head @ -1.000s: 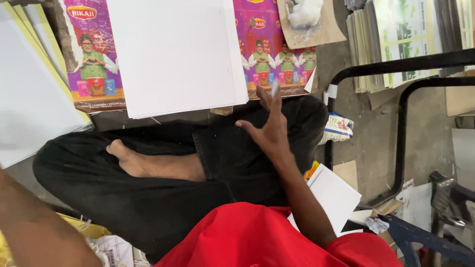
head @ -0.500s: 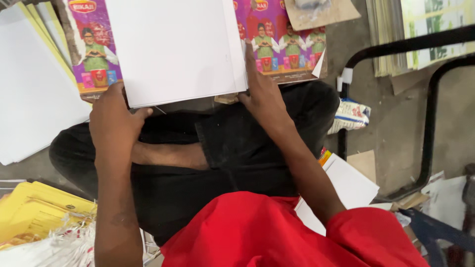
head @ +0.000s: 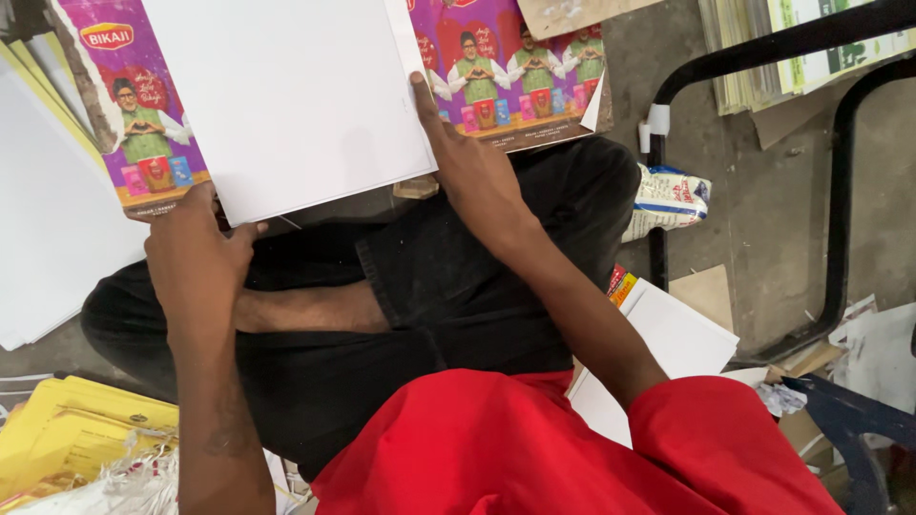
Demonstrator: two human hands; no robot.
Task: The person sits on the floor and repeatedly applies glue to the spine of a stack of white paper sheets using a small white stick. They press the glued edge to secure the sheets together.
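Seated cross-legged on the floor [head: 763, 191], a worker in a red shirt squares a white sheet [head: 286, 95] over a stack of purple printed sheets [head: 515, 76]. The left hand [head: 196, 262] curls closed on the sheet's near left corner; the right hand [head: 472, 162] lies open, fingers flat along its right edge. Aligning well likely means keeping both edges flush before pressing down (no box or bin shows). Yellow sheets [head: 67, 429] lie lower left, a white packet [head: 668, 195] at right.
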